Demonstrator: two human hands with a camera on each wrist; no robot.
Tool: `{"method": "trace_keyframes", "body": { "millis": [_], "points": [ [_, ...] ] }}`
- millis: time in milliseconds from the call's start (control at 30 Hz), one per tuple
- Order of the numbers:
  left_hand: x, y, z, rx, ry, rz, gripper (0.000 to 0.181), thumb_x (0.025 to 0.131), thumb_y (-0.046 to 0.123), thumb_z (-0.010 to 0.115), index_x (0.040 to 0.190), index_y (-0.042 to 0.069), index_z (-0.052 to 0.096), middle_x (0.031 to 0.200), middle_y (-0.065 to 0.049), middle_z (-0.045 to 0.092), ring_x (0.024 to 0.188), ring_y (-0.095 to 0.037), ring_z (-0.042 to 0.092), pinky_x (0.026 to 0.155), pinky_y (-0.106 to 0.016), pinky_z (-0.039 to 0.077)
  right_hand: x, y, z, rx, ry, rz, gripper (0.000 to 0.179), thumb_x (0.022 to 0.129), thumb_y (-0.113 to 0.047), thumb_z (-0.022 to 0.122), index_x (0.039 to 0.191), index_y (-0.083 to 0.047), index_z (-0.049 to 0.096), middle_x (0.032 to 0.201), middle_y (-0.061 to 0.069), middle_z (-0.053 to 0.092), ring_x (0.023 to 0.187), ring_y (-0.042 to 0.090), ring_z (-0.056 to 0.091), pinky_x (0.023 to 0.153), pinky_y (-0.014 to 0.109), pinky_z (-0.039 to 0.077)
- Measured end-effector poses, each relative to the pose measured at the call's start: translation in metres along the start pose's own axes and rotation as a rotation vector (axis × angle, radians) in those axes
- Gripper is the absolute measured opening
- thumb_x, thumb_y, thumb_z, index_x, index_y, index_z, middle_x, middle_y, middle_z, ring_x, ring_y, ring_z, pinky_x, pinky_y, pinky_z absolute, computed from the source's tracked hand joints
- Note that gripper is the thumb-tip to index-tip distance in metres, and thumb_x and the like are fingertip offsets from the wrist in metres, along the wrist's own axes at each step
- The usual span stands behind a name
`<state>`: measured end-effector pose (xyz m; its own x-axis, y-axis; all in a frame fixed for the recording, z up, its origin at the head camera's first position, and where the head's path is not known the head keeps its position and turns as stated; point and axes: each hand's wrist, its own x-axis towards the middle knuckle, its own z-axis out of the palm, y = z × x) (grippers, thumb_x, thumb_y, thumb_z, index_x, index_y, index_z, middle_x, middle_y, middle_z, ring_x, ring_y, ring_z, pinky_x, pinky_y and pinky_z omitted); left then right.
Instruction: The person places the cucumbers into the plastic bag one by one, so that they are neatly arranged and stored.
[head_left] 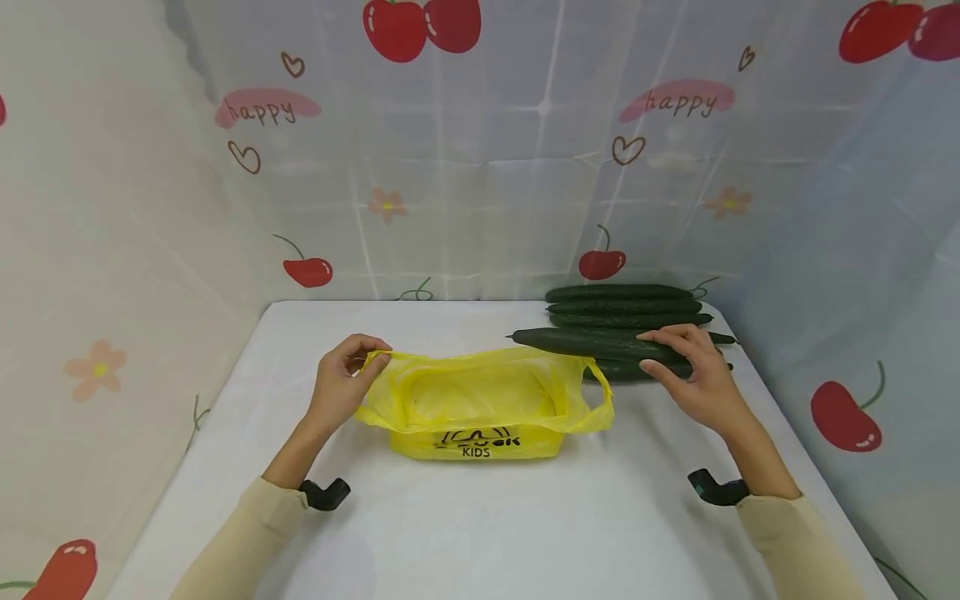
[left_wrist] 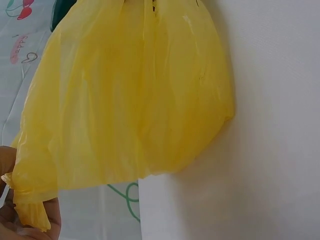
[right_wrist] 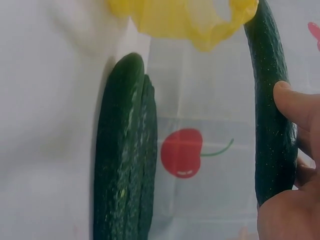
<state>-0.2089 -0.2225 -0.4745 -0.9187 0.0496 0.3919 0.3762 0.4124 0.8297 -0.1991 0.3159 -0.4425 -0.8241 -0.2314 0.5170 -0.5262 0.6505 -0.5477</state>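
A yellow plastic bag (head_left: pixel 480 442) stands with its mouth spread in the middle of the white table, printed "KIDS" on its front. My left hand (head_left: pixel 341 379) pinches the bag's left handle, and the left wrist view shows the gathered plastic (left_wrist: pixel 32 212) between the fingers. In my right hand (head_left: pixel 693 375) a dark green cucumber (head_left: pixel 592 342) is gripped, held level above other cucumbers. Its pointed left end reaches over the bag's rear right rim. The right wrist view shows thumb and fingers round this cucumber (right_wrist: pixel 270 100), raised off the table.
Several more cucumbers (head_left: pixel 622 293) lie side by side at the table's back right. The bag's right handle (head_left: pixel 603 408) loops loosely beside them. A patterned curtain (head_left: pixel 487 167) with cherries hangs behind and on both sides of the table (head_left: pixel 480 533).
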Motion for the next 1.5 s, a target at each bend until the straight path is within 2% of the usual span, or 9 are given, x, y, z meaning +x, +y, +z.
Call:
{"method": "trace_keyframes", "body": {
  "millis": [100, 367, 667, 900, 1300, 1500],
  "points": [
    [0.0, 0.0, 0.0, -0.008, -0.001, 0.003, 0.013, 0.104, 0.014, 0.072, 0.117, 0.011, 0.074, 0.116, -0.008, 0.074, 0.104, -0.004, 0.065, 0.093, -0.017, 0.051, 0.004, -0.006, 0.007, -0.012, -0.014, -0.017, 0.042, 0.091, -0.001, 0.082, 0.132, -0.009, 0.073, 0.127, 0.017, 0.061, 0.124, 0.034, 0.049, 0.1, 0.066, 0.04],
    [-0.002, -0.003, 0.001, -0.007, -0.001, -0.011, 0.012, 0.105, 0.017, 0.072, 0.116, 0.012, 0.074, 0.115, -0.006, 0.074, 0.105, -0.006, 0.064, 0.095, -0.015, 0.05, 0.009, -0.021, 0.029, -0.071, -0.062, -0.066, 0.04, 0.09, -0.005, 0.084, 0.128, -0.012, 0.075, 0.126, 0.012, 0.062, 0.119, 0.03, 0.048, 0.097, 0.051, 0.041],
    [-0.002, -0.006, 0.002, -0.007, 0.012, -0.008, 0.011, 0.104, 0.017, 0.073, 0.115, 0.012, 0.075, 0.114, -0.006, 0.074, 0.105, -0.006, 0.065, 0.095, -0.016, 0.05, 0.014, -0.051, 0.046, -0.101, -0.099, -0.129, 0.038, 0.091, -0.009, 0.085, 0.127, -0.012, 0.075, 0.126, 0.013, 0.062, 0.116, 0.033, 0.047, 0.097, 0.056, 0.034],
    [-0.002, -0.005, 0.003, -0.019, 0.014, 0.003, 0.012, 0.104, 0.013, 0.072, 0.115, 0.011, 0.075, 0.115, -0.008, 0.074, 0.105, -0.004, 0.064, 0.096, -0.014, 0.051, 0.018, -0.073, 0.064, -0.157, -0.112, -0.172, 0.038, 0.091, -0.012, 0.085, 0.127, -0.007, 0.075, 0.125, 0.014, 0.063, 0.113, 0.035, 0.047, 0.091, 0.053, 0.032],
    [0.0, -0.005, 0.003, 0.005, 0.023, -0.027, 0.013, 0.105, 0.019, 0.072, 0.116, 0.012, 0.074, 0.116, -0.004, 0.074, 0.108, -0.006, 0.062, 0.099, -0.01, 0.049, 0.03, -0.109, 0.1, -0.26, -0.188, -0.121, 0.039, 0.093, -0.018, 0.085, 0.129, -0.009, 0.074, 0.127, 0.012, 0.064, 0.118, 0.034, 0.048, 0.101, 0.058, 0.037],
    [-0.002, -0.006, 0.004, -0.016, 0.02, -0.027, 0.013, 0.105, 0.018, 0.072, 0.116, 0.011, 0.074, 0.116, -0.007, 0.074, 0.108, -0.007, 0.062, 0.097, -0.01, 0.05, 0.03, -0.118, 0.119, -0.312, -0.171, -0.131, 0.035, 0.094, -0.019, 0.084, 0.127, -0.009, 0.075, 0.125, 0.012, 0.064, 0.114, 0.035, 0.05, 0.1, 0.058, 0.041]
  ]
}}
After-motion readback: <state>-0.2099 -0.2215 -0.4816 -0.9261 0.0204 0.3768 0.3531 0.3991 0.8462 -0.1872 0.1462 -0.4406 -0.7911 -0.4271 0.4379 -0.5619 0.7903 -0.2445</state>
